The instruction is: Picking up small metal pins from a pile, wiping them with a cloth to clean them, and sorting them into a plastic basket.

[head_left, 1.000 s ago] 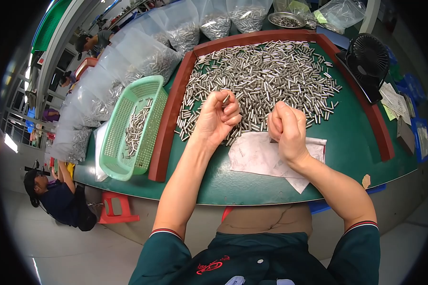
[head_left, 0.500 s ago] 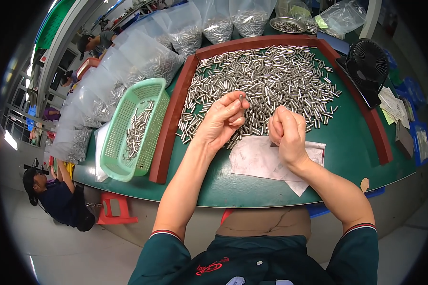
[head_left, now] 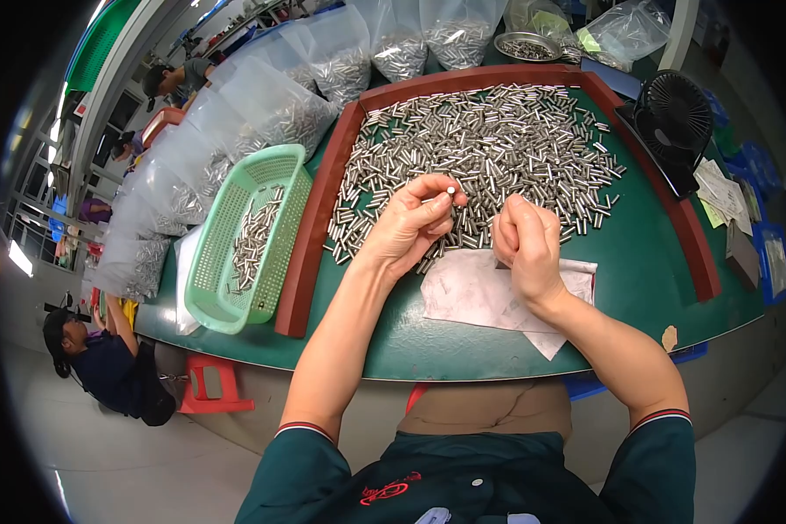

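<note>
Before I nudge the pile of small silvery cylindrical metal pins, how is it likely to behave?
The pile of silvery metal pins would probably spread and roll, as its round-sided pieces lie loose on the flat green tabletop. Their shiny surfaces suggest a slippery grip. Each looks straight and metallic, so likely stiff.

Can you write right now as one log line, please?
left hand: pinching small metal pin | right hand: curled over pale cloth, contents hidden | green table: many loose pins | green basket: more pins inside
</note>
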`<state>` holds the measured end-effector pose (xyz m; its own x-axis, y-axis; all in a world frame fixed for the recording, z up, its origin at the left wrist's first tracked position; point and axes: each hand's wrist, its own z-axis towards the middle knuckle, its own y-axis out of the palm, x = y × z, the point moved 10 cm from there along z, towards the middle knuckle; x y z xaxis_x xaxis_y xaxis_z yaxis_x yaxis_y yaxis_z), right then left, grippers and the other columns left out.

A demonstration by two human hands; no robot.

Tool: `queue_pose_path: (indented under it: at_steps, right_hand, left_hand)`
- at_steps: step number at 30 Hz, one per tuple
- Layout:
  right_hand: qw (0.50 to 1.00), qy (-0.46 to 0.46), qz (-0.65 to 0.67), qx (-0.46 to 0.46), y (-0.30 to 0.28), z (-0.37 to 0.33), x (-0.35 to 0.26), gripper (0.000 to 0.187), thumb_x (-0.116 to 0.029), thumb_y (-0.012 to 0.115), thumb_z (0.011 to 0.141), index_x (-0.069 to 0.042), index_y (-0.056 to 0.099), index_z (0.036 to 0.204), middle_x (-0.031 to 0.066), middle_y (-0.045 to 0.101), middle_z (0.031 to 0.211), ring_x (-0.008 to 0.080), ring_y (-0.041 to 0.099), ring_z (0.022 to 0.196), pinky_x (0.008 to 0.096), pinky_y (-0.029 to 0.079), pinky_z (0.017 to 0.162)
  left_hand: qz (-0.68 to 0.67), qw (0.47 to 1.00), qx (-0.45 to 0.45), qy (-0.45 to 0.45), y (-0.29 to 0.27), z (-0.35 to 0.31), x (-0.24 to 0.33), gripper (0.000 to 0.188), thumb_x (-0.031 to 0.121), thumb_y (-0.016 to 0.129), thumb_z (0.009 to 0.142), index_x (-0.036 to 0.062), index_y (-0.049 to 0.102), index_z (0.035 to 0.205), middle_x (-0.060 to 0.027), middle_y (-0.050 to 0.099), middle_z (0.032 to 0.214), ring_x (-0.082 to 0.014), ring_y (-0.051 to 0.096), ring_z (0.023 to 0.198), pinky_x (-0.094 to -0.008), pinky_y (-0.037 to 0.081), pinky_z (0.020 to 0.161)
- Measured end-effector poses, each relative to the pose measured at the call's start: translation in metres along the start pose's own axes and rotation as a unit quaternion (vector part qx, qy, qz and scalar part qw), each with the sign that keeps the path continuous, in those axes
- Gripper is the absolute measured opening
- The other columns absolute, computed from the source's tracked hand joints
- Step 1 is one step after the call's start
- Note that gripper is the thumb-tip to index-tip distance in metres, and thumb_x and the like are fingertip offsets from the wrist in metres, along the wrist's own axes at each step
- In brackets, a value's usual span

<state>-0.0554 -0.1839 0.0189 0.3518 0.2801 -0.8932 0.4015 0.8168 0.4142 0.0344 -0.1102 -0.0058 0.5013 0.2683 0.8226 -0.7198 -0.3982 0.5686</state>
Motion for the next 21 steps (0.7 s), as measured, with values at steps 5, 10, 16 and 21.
queue_pose_path:
  at_steps: [5,10,16,21]
  right_hand:
    - [1.0,0.002,0.004,-0.003,0.0,0.0,0.002,0.038,-0.018,0.037,0.087,-0.005,0.035,0.051,-0.0016,0.034,0.046,0.0059,0.028,0.04,0.0224,0.023,0.038]
    - [1.0,0.003,0.015,-0.004,0.001,-0.002,0.001,0.038,-0.018,0.037,0.087,-0.006,0.034,0.051,-0.002,0.033,0.046,0.0056,0.027,0.04,0.0222,0.022,0.038]
    - [1.0,0.007,0.013,0.001,0.0,-0.003,0.001,0.038,-0.018,0.038,0.087,-0.006,0.033,0.051,-0.0023,0.032,0.046,0.0053,0.027,0.04,0.0222,0.021,0.038]
    - [0.998,0.035,0.041,0.034,-0.008,0.004,0.005,0.036,-0.019,0.034,0.086,-0.009,0.029,0.051,-0.0018,0.029,0.044,0.006,0.022,0.038,0.0227,0.018,0.036]
  left_hand:
    - [0.002,1.0,0.007,0.0,-0.002,-0.001,-0.001,0.013,0.006,0.059,0.078,0.0056,0.057,0.091,-0.0064,0.058,0.084,-0.0039,0.038,0.055,-0.017,0.03,0.049]
    - [0.007,1.0,0.002,-0.009,0.002,-0.002,-0.002,0.015,0.009,0.059,0.079,0.0054,0.056,0.094,-0.006,0.056,0.083,-0.004,0.034,0.053,-0.0169,0.03,0.049]
    - [0.043,0.999,0.0,-0.024,0.01,-0.006,-0.002,0.011,0.009,0.054,0.083,0.0044,0.055,0.093,-0.007,0.058,0.078,-0.0032,0.035,0.051,-0.0169,0.031,0.049]
    - [0.47,0.882,0.013,-0.03,0.033,-0.021,-0.007,0.012,0.011,0.049,0.084,0.0,0.053,0.082,-0.0016,0.056,0.061,-0.0083,0.048,0.053,-0.023,0.038,0.049]
